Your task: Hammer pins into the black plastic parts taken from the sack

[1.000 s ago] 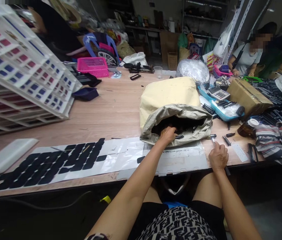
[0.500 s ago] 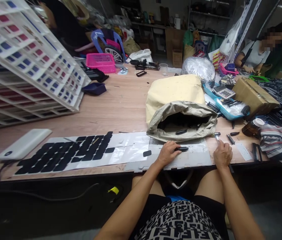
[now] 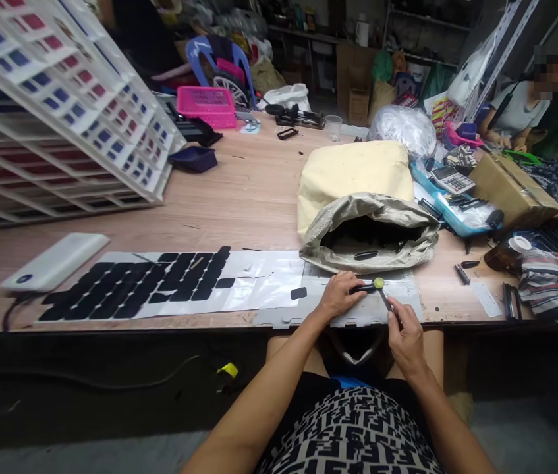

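Note:
My left hand (image 3: 338, 294) pinches a small black part (image 3: 362, 288) on the clear plastic sheet (image 3: 358, 306) at the table's front edge. My right hand (image 3: 404, 334) is closed on a thin tool (image 3: 386, 299) whose tip meets a small yellow-green piece (image 3: 379, 283) at the end of the black part. Just behind both hands an open grey sack (image 3: 370, 230) holds more black parts, and a cream bag (image 3: 352, 174) stands behind it.
Rows of black pads (image 3: 155, 283) lie on a sheet to the left, beside a white power bank (image 3: 56, 261). White racks (image 3: 56, 112) stand at far left. A blue tray with a calculator (image 3: 449, 178), a cardboard box (image 3: 513, 191) and another person (image 3: 526, 108) are at right.
My left hand left the sack with a black part and set it on the plastic sheet. My right hand moved left, bringing the tool's tip to the part. The view shifted.

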The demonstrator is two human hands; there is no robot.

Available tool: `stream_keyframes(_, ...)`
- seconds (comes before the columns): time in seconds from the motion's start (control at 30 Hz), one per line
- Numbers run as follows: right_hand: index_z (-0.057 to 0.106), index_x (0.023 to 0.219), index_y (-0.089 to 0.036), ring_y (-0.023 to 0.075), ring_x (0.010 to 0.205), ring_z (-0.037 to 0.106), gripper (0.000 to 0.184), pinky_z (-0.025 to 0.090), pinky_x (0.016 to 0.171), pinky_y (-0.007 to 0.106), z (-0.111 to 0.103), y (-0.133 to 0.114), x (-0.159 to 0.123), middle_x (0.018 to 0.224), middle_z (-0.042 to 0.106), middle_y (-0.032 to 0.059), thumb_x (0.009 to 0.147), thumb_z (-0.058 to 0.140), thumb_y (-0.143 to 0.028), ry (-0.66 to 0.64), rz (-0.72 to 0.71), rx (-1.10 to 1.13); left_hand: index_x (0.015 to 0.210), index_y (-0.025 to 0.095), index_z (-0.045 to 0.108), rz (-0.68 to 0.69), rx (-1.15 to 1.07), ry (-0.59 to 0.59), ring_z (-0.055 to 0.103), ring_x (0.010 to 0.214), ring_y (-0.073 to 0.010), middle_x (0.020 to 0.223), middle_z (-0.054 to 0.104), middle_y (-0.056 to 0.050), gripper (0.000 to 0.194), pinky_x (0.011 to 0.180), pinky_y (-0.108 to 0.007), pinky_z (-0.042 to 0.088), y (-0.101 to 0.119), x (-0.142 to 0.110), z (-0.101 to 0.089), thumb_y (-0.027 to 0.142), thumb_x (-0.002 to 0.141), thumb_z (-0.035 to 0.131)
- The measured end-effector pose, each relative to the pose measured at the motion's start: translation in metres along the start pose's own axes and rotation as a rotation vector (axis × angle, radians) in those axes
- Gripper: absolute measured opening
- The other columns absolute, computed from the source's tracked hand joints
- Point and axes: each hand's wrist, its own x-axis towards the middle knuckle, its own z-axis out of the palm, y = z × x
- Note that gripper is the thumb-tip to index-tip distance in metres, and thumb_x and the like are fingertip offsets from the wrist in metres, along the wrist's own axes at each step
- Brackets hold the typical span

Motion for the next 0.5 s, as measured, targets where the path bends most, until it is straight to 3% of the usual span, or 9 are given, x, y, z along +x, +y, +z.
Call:
stream_keyframes(0.2, 0.064, 0.129, -0.019, 0.0171, 0.096, 0.065, 0.038, 0.053, 0.090, 0.030, 0.015, -0.001, 0.004, 0.103, 0.067, 0.0087, 0.098, 0.042, -0.022, -0.058, -0.073, -0.101, 0.100, 0.025, 0.076, 0.001, -0.009, 0.013, 0.055, 0.087, -0.0189, 0.089, 0.065, -0.002, 0.017, 0.080, -0.033, 0.041, -0.001, 0.001, 0.001, 0.032, 0.085, 0.072)
stream_keyframes(0.4, 0.063, 0.129, -0.019, 0.0178, 0.097, 0.064, 0.037, 0.052, 0.091, 0.031, 0.010, 0.001, 0.004, 0.104, 0.067, 0.0095, 0.099, 0.042, -0.023, 0.022, -0.049, -0.134, 0.101, 0.025, 0.077, 0.001, -0.018, 0.015, 0.054, 0.087, -0.0191, 0.090, 0.065, -0.002, 0.019, 0.081, -0.034, 0.042, -0.001, 0.001, 0.001, 0.035, 0.084, 0.073)
stream_keyframes(0.5, 0.063, 0.129, -0.020, 0.0181, 0.097, 0.064, 0.038, 0.052, 0.091, 0.032, 0.009, 0.001, 0.003, 0.105, 0.067, 0.0095, 0.099, 0.040, -0.024, -0.015, -0.036, -0.145, 0.101, 0.026, 0.077, -0.012, -0.011, 0.009, 0.055, 0.089, -0.0197, 0.091, 0.066, -0.003, 0.019, 0.081, -0.035, 0.042, 0.000, 0.000, 0.000, 0.034, 0.085, 0.072)
